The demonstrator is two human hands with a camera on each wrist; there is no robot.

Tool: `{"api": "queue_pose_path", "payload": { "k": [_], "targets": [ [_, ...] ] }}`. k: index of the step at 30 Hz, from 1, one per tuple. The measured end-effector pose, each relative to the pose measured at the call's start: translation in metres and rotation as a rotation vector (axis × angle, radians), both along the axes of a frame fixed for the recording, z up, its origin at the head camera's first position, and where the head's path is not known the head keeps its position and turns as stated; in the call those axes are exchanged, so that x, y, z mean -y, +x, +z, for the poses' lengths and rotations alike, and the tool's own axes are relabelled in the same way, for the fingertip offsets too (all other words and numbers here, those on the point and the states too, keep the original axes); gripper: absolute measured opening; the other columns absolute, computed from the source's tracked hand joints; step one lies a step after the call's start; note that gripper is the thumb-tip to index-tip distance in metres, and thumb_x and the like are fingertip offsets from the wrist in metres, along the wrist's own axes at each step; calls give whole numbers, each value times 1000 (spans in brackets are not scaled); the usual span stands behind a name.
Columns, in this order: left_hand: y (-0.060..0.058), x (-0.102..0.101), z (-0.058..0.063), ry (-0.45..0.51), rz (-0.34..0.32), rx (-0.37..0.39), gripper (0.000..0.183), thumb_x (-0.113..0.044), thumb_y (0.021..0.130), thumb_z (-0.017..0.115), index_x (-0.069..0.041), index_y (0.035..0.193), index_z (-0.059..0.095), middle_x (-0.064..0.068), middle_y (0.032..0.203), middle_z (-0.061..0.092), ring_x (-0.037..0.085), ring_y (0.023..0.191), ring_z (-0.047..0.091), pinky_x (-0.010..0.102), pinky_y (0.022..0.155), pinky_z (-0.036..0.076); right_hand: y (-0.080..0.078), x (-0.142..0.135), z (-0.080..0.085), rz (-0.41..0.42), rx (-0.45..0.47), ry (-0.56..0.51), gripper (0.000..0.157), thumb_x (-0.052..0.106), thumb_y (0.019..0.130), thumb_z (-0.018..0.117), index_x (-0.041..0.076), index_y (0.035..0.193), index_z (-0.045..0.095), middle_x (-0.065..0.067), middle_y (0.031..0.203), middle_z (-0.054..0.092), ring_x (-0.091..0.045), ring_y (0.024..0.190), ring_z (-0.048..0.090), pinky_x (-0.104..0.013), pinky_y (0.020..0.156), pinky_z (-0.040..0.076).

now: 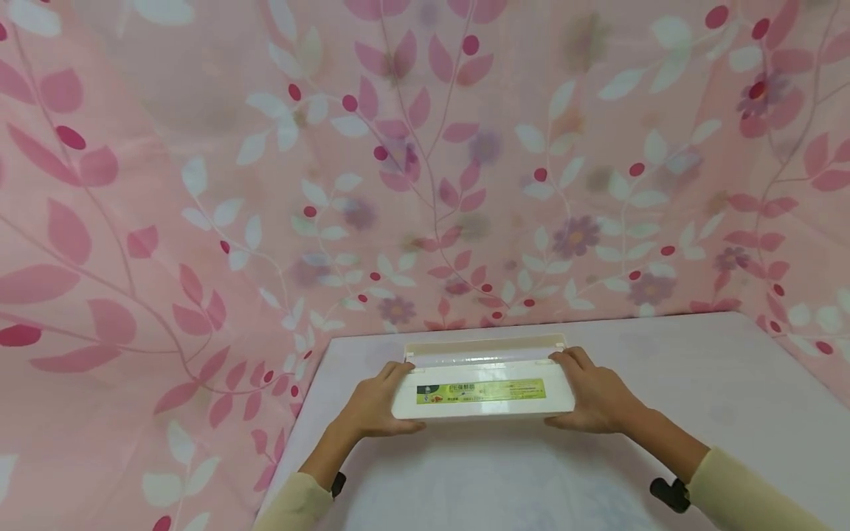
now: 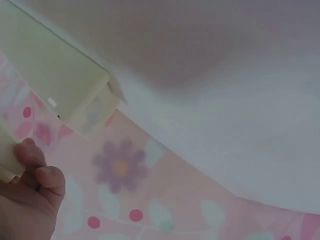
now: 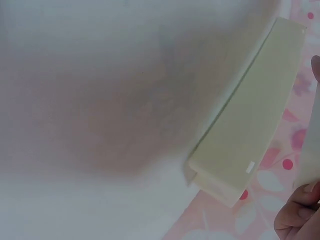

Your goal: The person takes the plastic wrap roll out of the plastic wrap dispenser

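Note:
A white cling film box stands at the far side of the table, its base (image 1: pixel 488 342) showing behind its lid. Inside lies a shiny roll of cling film (image 1: pixel 488 357). My left hand (image 1: pixel 378 403) grips one end of the white lid (image 1: pixel 483 410), thumb on the near edge and fingers at the far one. The opposite end is held the same way by my right hand (image 1: pixel 596 397). A green and yellow label (image 1: pixel 479 391) faces up on the lid. Both wrist views show the lid (image 3: pixel 311 142) apart from the base (image 3: pixel 250 112), which sits on the table.
The table (image 1: pixel 505 479) has a pale cover, and its far edge runs just behind the box. Pink curtain (image 1: pixel 425 184) with leaves and flowers hangs behind and to the left. Dark straps sit at both wrists, below light sleeves (image 1: pixel 744 490).

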State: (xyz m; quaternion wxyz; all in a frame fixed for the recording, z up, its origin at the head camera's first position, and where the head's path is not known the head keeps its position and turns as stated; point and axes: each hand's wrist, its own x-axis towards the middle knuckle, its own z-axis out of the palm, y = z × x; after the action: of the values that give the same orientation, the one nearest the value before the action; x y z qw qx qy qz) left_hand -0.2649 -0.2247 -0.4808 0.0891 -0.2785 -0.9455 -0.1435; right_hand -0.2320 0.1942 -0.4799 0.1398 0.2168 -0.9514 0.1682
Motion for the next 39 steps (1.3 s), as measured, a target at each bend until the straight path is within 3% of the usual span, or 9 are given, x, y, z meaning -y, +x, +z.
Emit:
{"api": "queue_pose_path", "payload": {
  "k": [8, 16, 28, 39],
  "targets": [
    [2, 1, 0, 36, -25, -47, 96, -67, 63, 81, -24, 140, 42, -8, 134, 49, 4, 79, 52, 18, 62, 43, 5, 0, -2, 22, -56, -17, 106, 59, 57, 89, 7, 138, 44, -13, 130, 46, -6, 64, 46, -17, 51, 41],
    [8, -1, -3, 35, -6, 23, 97, -66, 64, 81, -25, 143, 43, -9, 138, 47, 5, 87, 52, 22, 66, 42, 11, 0, -2, 15, 17, -27, 108, 62, 56, 88, 9, 139, 44, -12, 129, 47, -8, 69, 47, -19, 54, 40],
    [19, -1, -18, 0, -26, 123, 99, -69, 64, 80, -21, 142, 43, -6, 135, 48, 8, 85, 52, 22, 67, 42, 17, 3, -24, 32, 84, -15, 103, 58, 56, 89, 11, 136, 47, -8, 126, 49, -6, 69, 47, -21, 56, 40],
    [20, 1, -24, 29, 4, 137, 101, -68, 62, 81, -22, 144, 43, -2, 134, 45, 9, 83, 52, 23, 66, 41, 14, 4, -27, 30, 126, -29, 102, 60, 55, 89, 12, 136, 48, -5, 126, 47, -8, 75, 49, -20, 59, 41]
  ]
}}
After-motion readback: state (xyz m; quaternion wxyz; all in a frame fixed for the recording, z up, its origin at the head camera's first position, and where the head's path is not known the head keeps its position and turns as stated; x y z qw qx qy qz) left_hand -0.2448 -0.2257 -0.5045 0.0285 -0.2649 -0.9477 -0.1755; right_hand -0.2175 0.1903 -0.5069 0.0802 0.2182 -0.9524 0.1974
